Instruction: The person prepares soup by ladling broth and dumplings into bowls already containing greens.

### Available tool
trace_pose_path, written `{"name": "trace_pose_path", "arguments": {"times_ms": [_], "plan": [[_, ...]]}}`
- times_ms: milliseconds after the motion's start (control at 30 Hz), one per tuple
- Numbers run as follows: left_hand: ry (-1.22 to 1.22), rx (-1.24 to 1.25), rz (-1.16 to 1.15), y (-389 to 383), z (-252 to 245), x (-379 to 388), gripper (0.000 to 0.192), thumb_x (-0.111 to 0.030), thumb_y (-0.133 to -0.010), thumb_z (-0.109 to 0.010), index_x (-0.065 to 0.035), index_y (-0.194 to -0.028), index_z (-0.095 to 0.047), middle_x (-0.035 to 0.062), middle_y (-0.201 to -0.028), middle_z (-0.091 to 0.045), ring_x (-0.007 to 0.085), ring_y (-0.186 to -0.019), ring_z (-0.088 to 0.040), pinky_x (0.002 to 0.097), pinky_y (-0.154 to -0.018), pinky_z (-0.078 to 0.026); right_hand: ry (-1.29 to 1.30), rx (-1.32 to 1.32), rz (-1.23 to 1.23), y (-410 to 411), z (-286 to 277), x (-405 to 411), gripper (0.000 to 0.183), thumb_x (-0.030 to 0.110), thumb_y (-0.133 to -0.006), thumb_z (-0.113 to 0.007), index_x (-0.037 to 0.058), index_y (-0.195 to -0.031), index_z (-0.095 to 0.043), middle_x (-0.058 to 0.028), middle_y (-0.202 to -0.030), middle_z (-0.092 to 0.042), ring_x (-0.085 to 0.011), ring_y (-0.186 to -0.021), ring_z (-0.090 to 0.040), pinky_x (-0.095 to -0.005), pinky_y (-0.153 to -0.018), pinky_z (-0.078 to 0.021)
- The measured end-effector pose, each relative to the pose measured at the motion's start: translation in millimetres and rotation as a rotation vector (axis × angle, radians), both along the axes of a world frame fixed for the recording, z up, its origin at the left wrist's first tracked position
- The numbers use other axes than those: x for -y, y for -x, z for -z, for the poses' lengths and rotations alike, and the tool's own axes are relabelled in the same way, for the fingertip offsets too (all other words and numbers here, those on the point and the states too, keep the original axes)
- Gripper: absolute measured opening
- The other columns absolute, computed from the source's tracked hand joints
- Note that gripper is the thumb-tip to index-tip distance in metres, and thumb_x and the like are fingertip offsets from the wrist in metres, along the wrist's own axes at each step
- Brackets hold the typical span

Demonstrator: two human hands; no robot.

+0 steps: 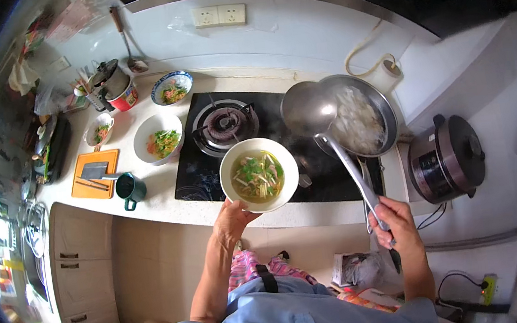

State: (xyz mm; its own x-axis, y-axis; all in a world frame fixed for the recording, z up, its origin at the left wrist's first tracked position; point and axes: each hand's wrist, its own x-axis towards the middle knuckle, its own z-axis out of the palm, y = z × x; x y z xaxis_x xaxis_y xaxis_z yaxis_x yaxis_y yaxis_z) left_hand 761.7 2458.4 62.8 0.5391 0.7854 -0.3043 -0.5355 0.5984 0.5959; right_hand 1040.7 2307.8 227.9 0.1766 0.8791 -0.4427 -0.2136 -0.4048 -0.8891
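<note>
My left hand (233, 221) grips the near rim of a white bowl (227, 184), held up over the front of the black gas cooktop (203, 183). Broth with green herbs and pale strips (259, 177) sits inside the bowl. In my right hand (399, 224) is the long handle of a large metal ladle (309, 109). Its rounded head overlaps the left side of a wok (390, 111) in this view; whether they touch, I cannot tell. Pale food in bubbling liquid (357, 122) fills the wok, and steam rises nearby.
Left of the unused burner (225, 123) stand a white bowl (142, 142), a blue-patterned bowl (158, 94) and a small bowl (89, 134), each with chopped ingredients. A cleaver (93, 170) lies on an orange board (110, 160) beside a green mug (130, 189). An electric cooker (442, 158) stands right.
</note>
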Motion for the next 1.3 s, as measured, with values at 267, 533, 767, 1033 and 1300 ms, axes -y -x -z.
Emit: {"name": "trace_pose_path", "arguments": {"times_ms": [267, 533, 767, 1033, 1300], "plan": [[0.033, -0.039, 0.191, -15, 4, 18, 0.053, -0.023, -0.073, -0.063, -0.0026, -0.117, -0.042, 0.0127, -0.111, -0.051, 0.0277, -0.099, -0.053, 0.0471, -0.083, -0.045, -0.049, -0.012, 0.153, -33, -1, 27, 0.018, 0.017, -0.087, -0.046, -0.0003, -0.081, -0.048, -0.0029, -0.061, -0.046, -0.0025, -0.035, -0.033, -0.0182, -0.027, -0.0267], [0.154, -0.118, 0.432, -48, 30, 37, 0.046, -0.008, -0.068, -0.055, 0.001, -0.111, -0.045, 0.0138, -0.103, -0.055, 0.0254, -0.089, -0.057, 0.0435, -0.075, -0.049, -0.073, -0.015, 0.42, -39, -4, 63, 0.019, 0.018, -0.087, -0.047, -0.0003, -0.082, -0.049, -0.0028, -0.06, -0.047, -0.0022, -0.033, -0.033, -0.0181, -0.026, -0.0251], [0.203, -0.176, 0.585, -91, 54, 50, 0.051, -0.007, -0.067, -0.056, 0.0018, -0.115, -0.042, 0.0141, -0.109, -0.053, 0.0241, -0.093, -0.056, 0.0391, -0.082, -0.047, -0.114, -0.037, 0.509, -47, 1, 96, 0.018, 0.017, -0.087, -0.047, -0.0007, -0.089, -0.051, -0.0022, -0.054, -0.046, -0.0034, -0.031, -0.031, -0.0187, -0.026, -0.0245], [0.219, -0.112, 0.741, -161, 52, 52, 0.056, -0.004, -0.064, -0.056, 0.0038, -0.117, -0.04, 0.0142, -0.112, -0.051, 0.025, -0.098, -0.054, 0.0405, -0.087, -0.046, -0.081, -0.048, 0.685, -49, -1, 112, 0.021, 0.015, -0.086, -0.048, -0.0016, -0.098, -0.052, -0.0033, -0.055, -0.047, -0.0042, -0.031, -0.032, -0.0188, -0.026, -0.0266], [0.213, -0.057, 0.747, -231, 69, 44, 0.037, -0.006, -0.07, -0.061, -0.0005, -0.105, -0.05, 0.0102, -0.1, -0.055, 0.0223, -0.089, -0.056, 0.042, -0.081, -0.048, -0.174, -0.078, 0.709, -67, 9, 115, 0.018, 0.015, -0.088, -0.045, -0.0013, -0.09, -0.052, -0.0022, -0.053, -0.046, -0.0029, -0.029, -0.03, -0.0183, -0.023, -0.0229]]}}
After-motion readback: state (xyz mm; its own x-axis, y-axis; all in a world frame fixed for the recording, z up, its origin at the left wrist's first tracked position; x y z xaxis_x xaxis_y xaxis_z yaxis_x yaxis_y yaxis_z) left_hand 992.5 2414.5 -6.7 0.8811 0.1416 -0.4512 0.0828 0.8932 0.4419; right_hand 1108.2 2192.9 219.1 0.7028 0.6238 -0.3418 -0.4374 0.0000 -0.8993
